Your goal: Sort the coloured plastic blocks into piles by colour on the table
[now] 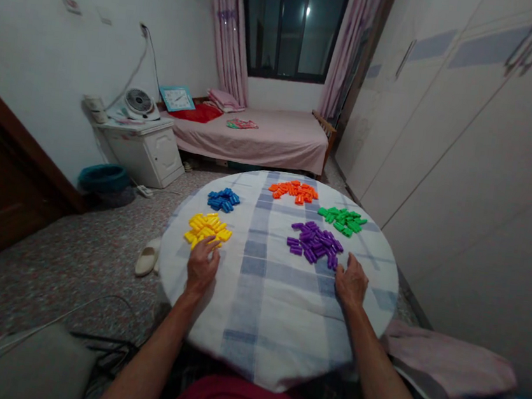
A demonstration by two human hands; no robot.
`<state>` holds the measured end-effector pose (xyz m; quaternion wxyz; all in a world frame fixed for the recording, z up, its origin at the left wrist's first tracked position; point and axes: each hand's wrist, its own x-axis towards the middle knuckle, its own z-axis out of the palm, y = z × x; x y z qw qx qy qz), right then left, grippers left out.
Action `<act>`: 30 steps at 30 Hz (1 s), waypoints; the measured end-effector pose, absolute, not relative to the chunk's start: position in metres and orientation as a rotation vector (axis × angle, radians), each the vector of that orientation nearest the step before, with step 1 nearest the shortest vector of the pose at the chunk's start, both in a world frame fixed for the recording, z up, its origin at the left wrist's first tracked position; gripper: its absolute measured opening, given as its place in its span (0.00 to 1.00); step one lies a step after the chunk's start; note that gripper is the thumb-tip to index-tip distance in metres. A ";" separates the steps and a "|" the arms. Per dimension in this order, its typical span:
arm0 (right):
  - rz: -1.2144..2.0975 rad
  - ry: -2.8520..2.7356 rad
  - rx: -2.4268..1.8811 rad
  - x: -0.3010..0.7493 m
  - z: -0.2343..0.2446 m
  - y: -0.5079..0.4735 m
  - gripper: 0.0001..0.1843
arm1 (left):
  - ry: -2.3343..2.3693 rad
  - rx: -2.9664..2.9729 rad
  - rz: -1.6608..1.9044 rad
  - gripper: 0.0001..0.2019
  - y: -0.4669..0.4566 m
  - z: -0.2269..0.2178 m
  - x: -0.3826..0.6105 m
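A round table (272, 315) under a blue-checked white cloth carries five heaps of small plastic blocks. My left hand (202, 263) lies on the cloth, its fingertips touching the near edge of the yellow heap (208, 227). My right hand (351, 281) rests flat with fingers stretched toward the near right edge of the purple heap (315, 242). Neither hand holds a block. Farther back lie the blue heap (223, 199), the orange heap (294, 191) and the green heap (343, 219).
A bed with a pink cover (263, 136) stands beyond the table under a dark window. A white cabinet with a fan (143, 144) is at the left, white wardrobes (467, 158) at the right. A slipper (146, 260) and cables (87, 333) lie on the floor.
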<state>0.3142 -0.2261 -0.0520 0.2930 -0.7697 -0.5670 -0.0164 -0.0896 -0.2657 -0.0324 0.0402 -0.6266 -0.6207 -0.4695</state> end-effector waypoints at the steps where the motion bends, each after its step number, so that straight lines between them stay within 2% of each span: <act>1: -0.013 -1.483 -2.060 0.315 -0.051 -0.224 0.28 | -1.932 -1.814 -1.433 0.16 -0.261 -0.028 -0.102; 8: 0.280 -1.239 -2.111 0.329 -0.034 -0.193 0.32 | -2.343 -1.547 -1.293 0.23 -0.221 -0.027 -0.173; 13: 0.206 -1.197 -2.167 0.322 -0.029 -0.179 0.31 | -2.549 -1.528 -1.191 0.26 -0.198 -0.036 -0.169; 18: 0.083 -1.270 -2.190 0.296 -0.032 -0.171 0.31 | -2.596 -1.540 -1.198 0.26 -0.179 -0.033 -0.142; 26: 0.196 -1.459 -1.936 0.215 -0.040 -0.166 0.28 | -2.469 -1.785 -1.341 0.22 -0.157 -0.041 -0.045; 30: 0.325 -1.608 -1.643 0.187 -0.044 -0.172 0.28 | -2.252 -2.078 -1.450 0.22 -0.160 -0.046 0.012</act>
